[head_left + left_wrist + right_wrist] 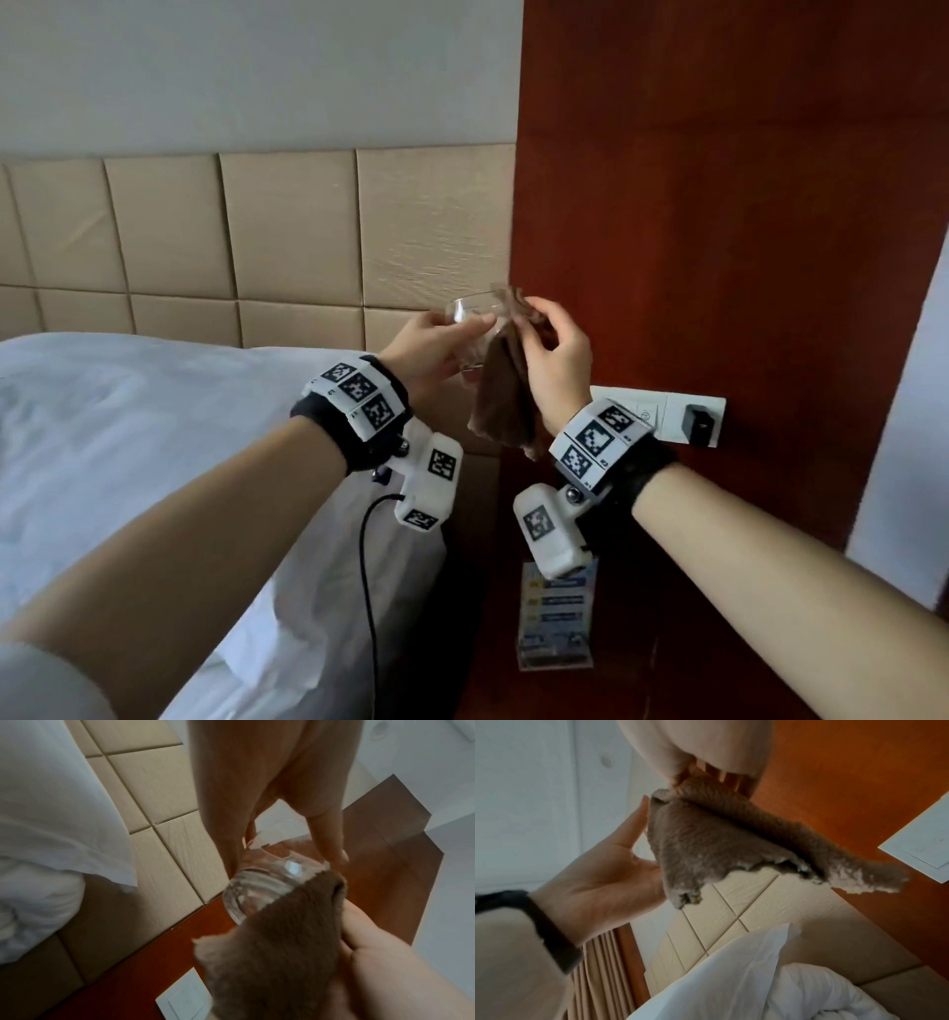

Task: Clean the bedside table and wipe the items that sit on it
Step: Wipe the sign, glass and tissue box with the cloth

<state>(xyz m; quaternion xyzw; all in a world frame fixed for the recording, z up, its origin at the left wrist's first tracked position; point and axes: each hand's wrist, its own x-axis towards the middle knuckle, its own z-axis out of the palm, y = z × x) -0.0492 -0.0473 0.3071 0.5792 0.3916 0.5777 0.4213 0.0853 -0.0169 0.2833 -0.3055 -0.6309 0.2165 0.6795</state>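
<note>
Head view: glass wiped in mid-air.
Left hand (pixel 431 349) has its grip curled round the clear glass (pixel 470 321), held above the bedside surface (pixel 642 642); right hand (pixel 557 354) pinches the brown cloth (pixel 506 401) against its rim.

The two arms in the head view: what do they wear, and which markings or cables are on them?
Both forearms are bare. Each wrist carries a black band topped with white square tiles printed with black-and-white square codes. Below each wrist hangs a white boxy camera unit, also with such codes. A thin black cable runs down from the left unit. The left hand and right hand wear no gloves.
</note>
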